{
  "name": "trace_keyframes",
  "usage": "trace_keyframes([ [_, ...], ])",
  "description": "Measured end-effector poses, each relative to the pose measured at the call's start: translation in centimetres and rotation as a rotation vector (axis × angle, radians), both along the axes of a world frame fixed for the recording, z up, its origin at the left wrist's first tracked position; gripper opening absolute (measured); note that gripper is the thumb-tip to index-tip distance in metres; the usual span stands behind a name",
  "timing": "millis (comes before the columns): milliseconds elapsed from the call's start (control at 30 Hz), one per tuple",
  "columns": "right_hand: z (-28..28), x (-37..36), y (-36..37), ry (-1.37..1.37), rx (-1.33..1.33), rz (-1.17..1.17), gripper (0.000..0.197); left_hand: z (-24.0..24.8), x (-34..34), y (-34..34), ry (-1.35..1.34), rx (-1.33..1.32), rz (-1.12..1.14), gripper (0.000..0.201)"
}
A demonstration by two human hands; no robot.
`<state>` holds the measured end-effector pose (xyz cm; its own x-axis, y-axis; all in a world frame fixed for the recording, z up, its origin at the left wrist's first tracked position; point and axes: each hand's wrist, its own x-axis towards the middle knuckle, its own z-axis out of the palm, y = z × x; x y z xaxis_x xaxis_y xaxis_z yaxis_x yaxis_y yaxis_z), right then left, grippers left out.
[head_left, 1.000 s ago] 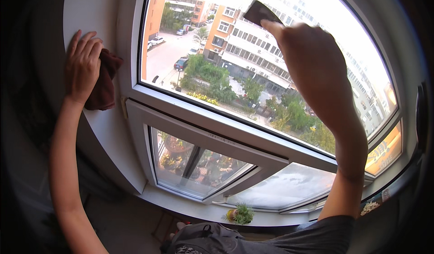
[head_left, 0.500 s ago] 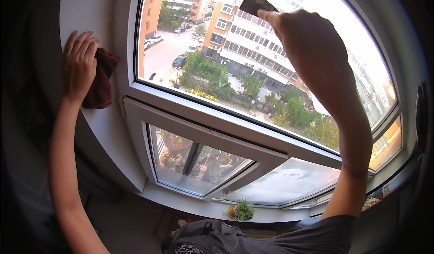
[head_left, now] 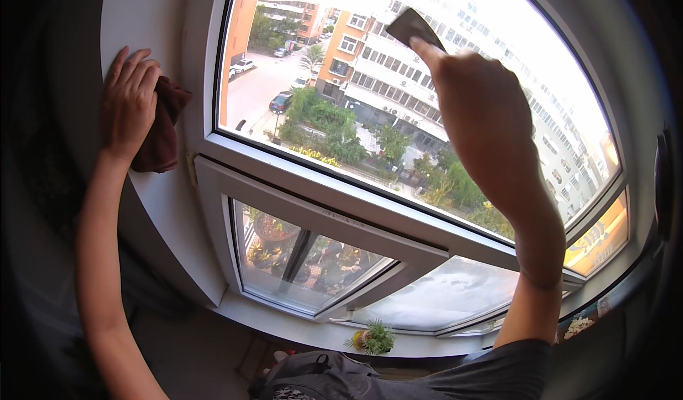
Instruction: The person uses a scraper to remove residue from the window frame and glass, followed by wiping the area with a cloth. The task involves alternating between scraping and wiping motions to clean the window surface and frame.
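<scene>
My right hand (head_left: 484, 108) is raised in front of the upper window pane (head_left: 313, 58), wrapped round a flat dark scraper (head_left: 415, 28). Its index finger lies stretched along the scraper's face, and the blade end points up and left, at or close to the glass. How the other fingers grip is hidden behind the back of the hand. On the left, my left hand (head_left: 130, 108) rests against the white window reveal (head_left: 142, 16), fingertips on its outer edge. A folded dark brown cloth (head_left: 162, 129) is held between that palm and the reveal.
Below the large pane is a smaller framed window (head_left: 313, 258), with potted plants behind its glass. A small green plant in a yellowish pot (head_left: 371, 338) stands on the sill (head_left: 277, 323). A dark rounded object (head_left: 663, 186) is at the far right edge.
My right hand and the scraper have moved slightly down and to the right across the pane. My left hand stays on the reveal with the cloth.
</scene>
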<state>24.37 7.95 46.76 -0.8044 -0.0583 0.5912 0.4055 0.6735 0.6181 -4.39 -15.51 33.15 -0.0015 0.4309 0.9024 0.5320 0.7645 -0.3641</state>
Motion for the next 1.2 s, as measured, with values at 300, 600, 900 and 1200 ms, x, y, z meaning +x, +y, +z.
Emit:
trace_keyframes([
  [300,-2.1,-0.3,-0.2,0.039,0.01,-0.034,0.022,-0.2,-0.2,-0.2,0.003,0.002,0.01,0.015],
  [600,-3.1,-1.2,0.2,0.1,0.015,-0.086,0.037,-0.2,-0.2,0.0,0.002,-0.001,0.002,0.013],
  [900,-3.7,-1.0,0.2,0.114,-0.017,-0.095,0.041,-0.4,-0.3,0.0,0.017,0.006,0.012,0.012],
  [1200,-4.5,-1.1,0.5,0.134,-0.023,-0.058,0.036,-0.3,-0.3,-0.2,-0.005,0.004,0.007,0.012],
])
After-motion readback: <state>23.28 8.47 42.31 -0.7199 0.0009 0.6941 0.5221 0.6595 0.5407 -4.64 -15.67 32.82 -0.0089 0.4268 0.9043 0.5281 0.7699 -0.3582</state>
